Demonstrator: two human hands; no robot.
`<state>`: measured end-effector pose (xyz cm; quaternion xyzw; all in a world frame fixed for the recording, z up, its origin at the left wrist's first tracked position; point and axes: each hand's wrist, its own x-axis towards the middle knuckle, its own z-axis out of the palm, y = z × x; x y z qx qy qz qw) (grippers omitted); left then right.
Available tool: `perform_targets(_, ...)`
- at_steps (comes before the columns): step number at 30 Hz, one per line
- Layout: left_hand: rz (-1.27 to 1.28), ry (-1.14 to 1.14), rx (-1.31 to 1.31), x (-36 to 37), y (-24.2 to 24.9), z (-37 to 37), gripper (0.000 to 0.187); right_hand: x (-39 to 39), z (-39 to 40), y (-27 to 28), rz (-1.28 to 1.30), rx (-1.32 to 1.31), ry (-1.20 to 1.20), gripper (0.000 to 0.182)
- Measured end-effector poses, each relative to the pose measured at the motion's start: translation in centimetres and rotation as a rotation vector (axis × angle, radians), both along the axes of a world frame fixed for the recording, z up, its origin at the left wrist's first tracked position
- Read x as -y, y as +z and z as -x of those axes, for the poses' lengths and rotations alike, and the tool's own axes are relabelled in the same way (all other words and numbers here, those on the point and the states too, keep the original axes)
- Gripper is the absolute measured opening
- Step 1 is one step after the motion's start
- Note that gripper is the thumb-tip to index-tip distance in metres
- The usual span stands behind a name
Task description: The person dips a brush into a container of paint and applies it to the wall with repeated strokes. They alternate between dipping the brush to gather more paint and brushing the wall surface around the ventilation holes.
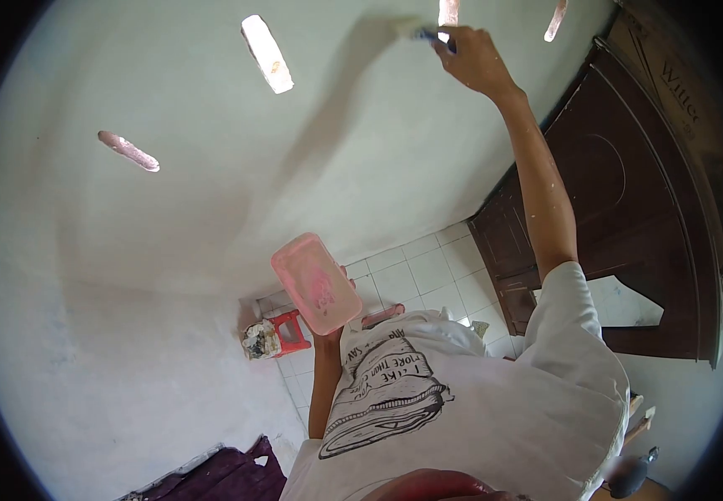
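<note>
My right hand (476, 63) is raised high against the pale wall (203, 225), closed round the blue handle of a paintbrush (425, 33). Its light bristles are at the wall surface; whether they touch it is hard to tell. Lower down, my left hand (328, 341) holds up a pink rectangular plastic tub (275, 265) from below and the side. Most of that hand is hidden behind the tub, with fingertips showing at its right edge. Inside the tub is a pale layer with a brighter pink patch.
Several slots, including a bright opening (267, 54), pierce the wall. A dark wooden wardrobe (578, 175) stands at right with a cardboard box (666, 75) on top. Below are a red stool (292, 332) bearing a paint-smeared item, white floor tiles (428, 271) and purple cloth (228, 476).
</note>
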<state>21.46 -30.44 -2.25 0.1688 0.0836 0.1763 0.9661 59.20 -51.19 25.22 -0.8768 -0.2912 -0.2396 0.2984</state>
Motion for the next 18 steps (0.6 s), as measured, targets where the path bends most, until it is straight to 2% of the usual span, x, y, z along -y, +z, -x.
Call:
perform_targets(2, -0.111, 0.005, -0.02, -0.1, -0.7, -0.5, 0.066, -0.4, -0.1, -0.9, -0.078, 0.065, -0.016, 0.026)
perform_targets(4, -0.077, -0.004, 0.026, 0.0, -0.6, -0.6, 0.065, -1.7, -0.6, -4.8, -0.267, 0.311, -0.015, 0.032)
perform_targets(5, -0.042, -0.009, 0.063, 0.0, -0.6, -0.3, 0.064, -2.2, -1.7, -8.4, -0.163, 0.161, -0.073, 0.037)
perform_targets(6, -0.046, -0.013, 0.063, -0.1, -0.8, -0.2, 0.064, -2.9, -2.0, -12.2, -0.235, 0.14, -0.053, 0.037)
perform_targets(8, 0.024, -0.012, 0.093, -0.3, -1.3, 0.2, 0.065, -2.6, -2.4, -19.9, -0.206, 0.026, -0.081, 0.039)
perform_targets(11, 0.088, 0.01, 0.137, -0.1, -0.9, 0.6, 0.067, -1.1, -1.8, -26.2, -0.045, -0.285, -0.107, 0.043)
perform_targets(12, 0.086, 0.01, 0.131, 0.1, -0.9, 1.2, 0.067, 0.0, -2.5, -28.4, -0.046, -0.29, -0.107, 0.043)
perform_targets(13, 0.152, 0.006, 0.114, -0.1, -0.8, 1.1, 0.067, 1.1, -4.4, -30.0, 0.087, -0.323, -0.102, 0.04)
perform_targets(15, 0.209, -0.012, 0.09, -0.2, -0.8, 1.5, 0.067, 2.5, -6.3, -26.7, 0.297, -0.465, -0.025, 0.038)
perform_targets(17, -0.057, 0.014, 0.022, -0.2, -1.1, 1.6, 0.065, 2.7, -6.2, -19.2, 0.135, -0.296, -0.025, 0.034)
perform_targets(18, -0.058, 0.01, 0.027, -0.2, -1.0, 1.4, 0.065, 3.1, -7.7, -17.2, 0.093, -0.138, 0.037, 0.031)
